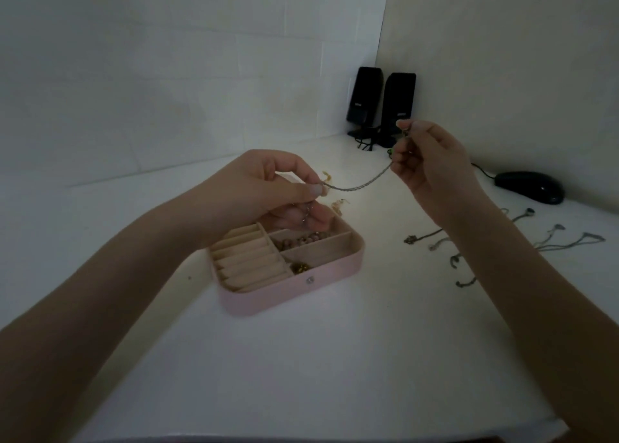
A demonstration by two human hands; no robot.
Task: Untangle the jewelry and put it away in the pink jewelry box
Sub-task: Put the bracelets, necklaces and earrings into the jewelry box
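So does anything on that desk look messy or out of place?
Yes: several loose chains lie scattered on the white table, right of the pink jewelry box, not yet put away. Both hands pinch one chain above it.

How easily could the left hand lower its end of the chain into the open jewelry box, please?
Probably easily: the left hand pinches the chain just above the jewelry box, with nothing visible between.
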